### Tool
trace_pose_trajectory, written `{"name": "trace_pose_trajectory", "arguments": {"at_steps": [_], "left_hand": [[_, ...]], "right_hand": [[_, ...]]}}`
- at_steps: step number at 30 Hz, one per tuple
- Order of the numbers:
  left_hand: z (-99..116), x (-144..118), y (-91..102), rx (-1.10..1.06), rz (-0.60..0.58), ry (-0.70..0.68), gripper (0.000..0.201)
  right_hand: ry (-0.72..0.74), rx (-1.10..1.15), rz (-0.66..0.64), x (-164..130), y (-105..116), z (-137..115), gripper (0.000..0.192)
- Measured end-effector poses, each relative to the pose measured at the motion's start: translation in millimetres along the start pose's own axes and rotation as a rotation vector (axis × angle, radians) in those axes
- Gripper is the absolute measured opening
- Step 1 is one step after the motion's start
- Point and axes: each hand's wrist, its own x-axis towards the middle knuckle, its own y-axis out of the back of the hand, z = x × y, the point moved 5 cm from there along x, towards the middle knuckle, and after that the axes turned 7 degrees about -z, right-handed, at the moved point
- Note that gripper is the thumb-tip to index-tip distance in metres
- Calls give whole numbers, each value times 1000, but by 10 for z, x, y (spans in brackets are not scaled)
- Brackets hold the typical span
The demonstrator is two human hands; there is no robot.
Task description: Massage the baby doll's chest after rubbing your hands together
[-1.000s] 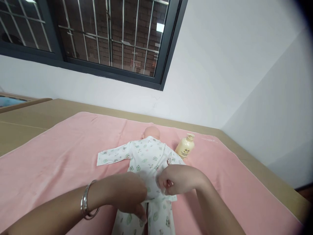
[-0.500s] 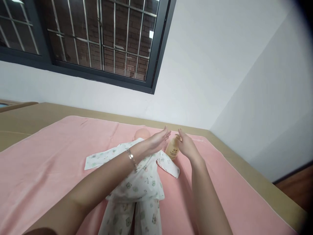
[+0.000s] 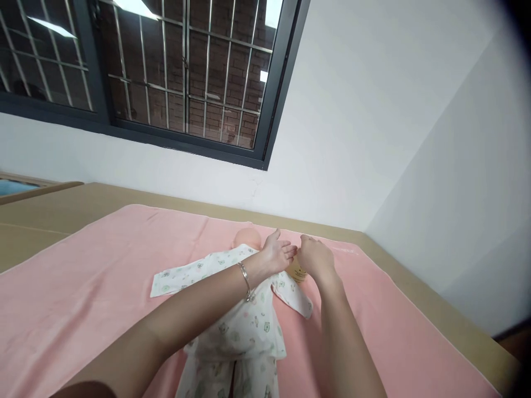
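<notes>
My left hand [image 3: 280,254] is held palm up with its fingers spread, beside the top of a yellow bottle [image 3: 297,273]. Curled over the bottle's top is my right hand [image 3: 316,257], which hides the cap or pump. Dark print shows on the bottle's front. A baby doll [image 3: 248,237] lies on its back, its head at the far end. White printed pyjamas [image 3: 244,331] cover its arms, body and legs. My left forearm crosses above the doll's chest, and a bracelet [image 3: 245,281] circles that wrist.
Beneath the doll and bottle is a pink blanket [image 3: 103,287], spread over a tan padded surface [image 3: 53,210]. A white wall [image 3: 323,138] rises behind, with a dark-framed, barred window [image 3: 182,72]. Something blue [image 3: 16,187] shows at the far left.
My left hand has turned palm up and its fingers have come near the bottle's top. My right hand has moved from the bottle's side onto its top, fingers curling. The view has tilted up slightly.
</notes>
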Motion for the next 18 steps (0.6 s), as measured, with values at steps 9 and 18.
{"name": "trace_pose_trajectory", "arguments": {"at_steps": [9,18], "left_hand": [[-171,-861,569,89,-80,163,72],[240,-1172,403,-24,-34,49,55]], "right_hand": [[-55,-119,140,-58,56,-283,22],[-73,103,-57,-62,24,-129,37]]}}
